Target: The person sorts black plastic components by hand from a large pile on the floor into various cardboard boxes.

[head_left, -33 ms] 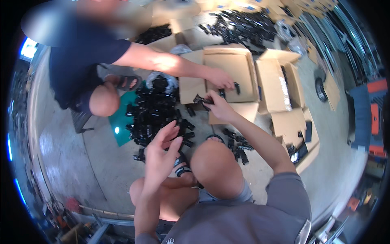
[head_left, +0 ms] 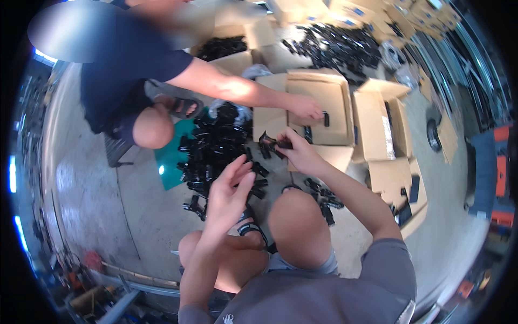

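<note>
My right hand is closed around a black part with a flared end, held in front of an open cardboard box. My left hand is raised, empty, its fingers apart. It is over the near right side of a heap of glossy black parts on the floor. The fingertips stay short of the held part. Across from me a co-worker's hand reaches into the box, beside small black pieces lying inside.
More loose black parts lie right of my knee. A second open carton stands to the right, with another cardboard box nearer me. A green sheet lies under the heap's left side. Farther back is another black pile.
The whole view has shifted slightly. My left hand has come closer to the black part in my right hand, which keeps its hold. The co-worker's hand remains over the box.
</note>
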The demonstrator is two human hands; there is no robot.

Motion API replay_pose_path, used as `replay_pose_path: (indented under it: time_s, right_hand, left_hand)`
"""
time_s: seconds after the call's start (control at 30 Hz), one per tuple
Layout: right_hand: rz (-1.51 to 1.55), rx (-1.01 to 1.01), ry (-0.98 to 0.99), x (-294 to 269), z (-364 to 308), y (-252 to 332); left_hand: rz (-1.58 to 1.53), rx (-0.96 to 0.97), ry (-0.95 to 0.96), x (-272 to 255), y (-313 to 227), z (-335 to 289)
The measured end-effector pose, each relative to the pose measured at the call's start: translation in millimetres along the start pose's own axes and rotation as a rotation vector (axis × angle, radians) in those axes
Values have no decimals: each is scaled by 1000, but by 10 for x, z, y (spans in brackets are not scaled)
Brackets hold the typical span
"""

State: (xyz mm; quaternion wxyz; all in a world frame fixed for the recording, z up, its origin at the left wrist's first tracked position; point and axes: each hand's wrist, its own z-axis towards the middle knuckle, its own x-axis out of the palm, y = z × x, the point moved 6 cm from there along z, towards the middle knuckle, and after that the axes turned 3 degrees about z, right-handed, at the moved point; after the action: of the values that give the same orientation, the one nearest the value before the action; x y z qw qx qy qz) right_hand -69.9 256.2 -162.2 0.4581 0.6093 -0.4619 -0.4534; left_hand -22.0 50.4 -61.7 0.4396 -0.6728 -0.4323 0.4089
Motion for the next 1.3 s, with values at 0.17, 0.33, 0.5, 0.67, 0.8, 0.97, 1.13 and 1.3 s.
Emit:
replay_pose_path:
  time_s: [0.17, 0.33, 0.5, 0.67, 0.8, 0.97, 1.13, 1.3]
  right_hand:
    - [-18, -185, 39, 262, -197, 1186]
    - [116, -168, -4, 408, -298, 1534]
    - [280, -137, -57, 422, -461, 1776]
    - [-253, -414, -269, 575, -607, 2031]
    - [-385, -543, -274, 748, -666, 1966]
    - [-346, -417, -232, 715, -693, 1904]
    - [31, -200, -89, 591, -641, 1676]
    - [262, -177, -126, 527, -651, 1593]
  left_hand:
    - [-548, -155, 75, 238, -136, 239]
    - [-751, 76, 32, 58, -357, 179]
    - [-761, 133, 164, -6, -588, 55]
    - [-714, 212, 218, 10, -617, 1]
    - [-549, 341, 104, -41, -612, -42]
    - [-307, 419, 41, -135, -536, -43]
    - [-331, 358, 210, -204, -582, -121]
    - [-334, 319, 148, -192, -595, -111]
